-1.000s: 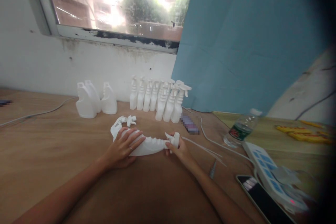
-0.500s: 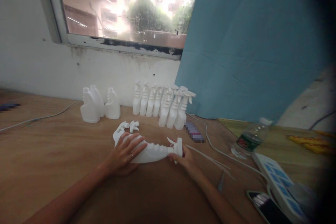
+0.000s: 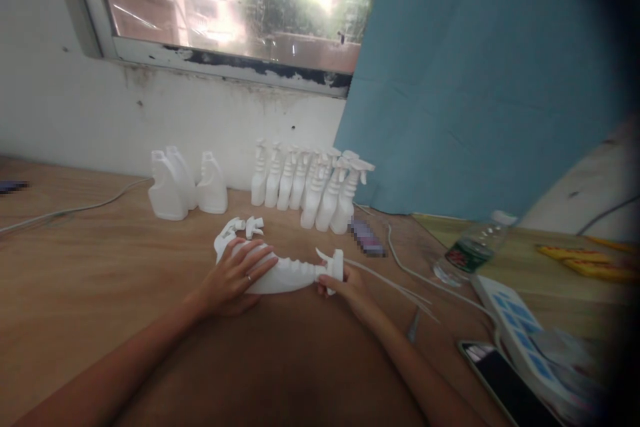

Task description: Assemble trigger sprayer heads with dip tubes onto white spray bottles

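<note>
We hold the bottle [image 3: 289, 277] sideways near loose spray heads [image 3: 255, 227]: left hand [image 3: 240, 279], fingers wrapped over its body; right hand [image 3: 347, 287], fingers gripping its trigger top [image 3: 338, 267]. We should align top with neck.

Washed-out glare in the window [image 3: 235, 0], duller light on the tabletop [image 3: 75, 293], soft blur, blackened right edge

Brown wood-grain tabletop [image 3: 75, 293] against a scuffed white wall [image 3: 50, 107]. Metal-framed glass window [image 3: 225, 7], paint flaking along its sill; plain blue fabric curtain [image 3: 460, 93] to its right. Right side: clear plastic drink bottle [image 3: 467, 255] with green-and-red label, near a white power strip [image 3: 517, 323] with blue socket panels. Black-screened smartphone [image 3: 510, 383] just beside the strip. Yellow-and-red items [image 3: 580, 260] farther right, too blurred to identify. Thin grey cable [image 3: 85, 207] far left.
</note>
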{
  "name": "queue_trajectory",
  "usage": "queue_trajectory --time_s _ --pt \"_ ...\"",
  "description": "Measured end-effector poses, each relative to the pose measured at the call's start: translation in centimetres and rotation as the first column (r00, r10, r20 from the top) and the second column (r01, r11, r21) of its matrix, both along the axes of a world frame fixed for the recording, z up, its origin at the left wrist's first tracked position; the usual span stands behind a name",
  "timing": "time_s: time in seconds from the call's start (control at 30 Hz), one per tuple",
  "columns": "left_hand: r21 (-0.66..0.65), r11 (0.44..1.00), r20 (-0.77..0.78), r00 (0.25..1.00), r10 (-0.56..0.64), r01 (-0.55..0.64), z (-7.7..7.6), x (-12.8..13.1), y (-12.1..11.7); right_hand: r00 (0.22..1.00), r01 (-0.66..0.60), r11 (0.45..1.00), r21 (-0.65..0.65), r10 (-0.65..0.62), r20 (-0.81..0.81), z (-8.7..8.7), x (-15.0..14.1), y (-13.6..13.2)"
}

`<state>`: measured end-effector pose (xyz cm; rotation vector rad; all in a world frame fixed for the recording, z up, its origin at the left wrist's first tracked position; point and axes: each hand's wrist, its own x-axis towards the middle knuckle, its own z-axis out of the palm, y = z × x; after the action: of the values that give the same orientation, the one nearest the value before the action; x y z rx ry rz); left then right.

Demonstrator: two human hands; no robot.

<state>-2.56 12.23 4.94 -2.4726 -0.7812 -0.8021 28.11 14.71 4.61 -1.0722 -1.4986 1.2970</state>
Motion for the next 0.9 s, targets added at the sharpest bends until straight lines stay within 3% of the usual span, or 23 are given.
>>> queue_trajectory --time_s 0.27,0.47,0.9 --pt "-0.041 0.999 0.007 1.000 0.010 -0.009 0.23 0.10 -0.10 0.997 0.074 0.997 0.030 -0.074 -0.003 0.00 -0.31 -0.16" --pt "-0.041 0.999 0.011 1.000 -0.009 0.009 0.11 0.15 -0.14 0.993 0.027 0.996 0.080 -0.036 0.115 0.27 -0.20 -0.44" --pt "0.020 1.000 -0.034 0.999 -0.010 0.011 -0.73 0.79 -0.14 0.995 0.079 0.992 0.094 -0.085 0.058 -0.25 -0.43 -0.61"
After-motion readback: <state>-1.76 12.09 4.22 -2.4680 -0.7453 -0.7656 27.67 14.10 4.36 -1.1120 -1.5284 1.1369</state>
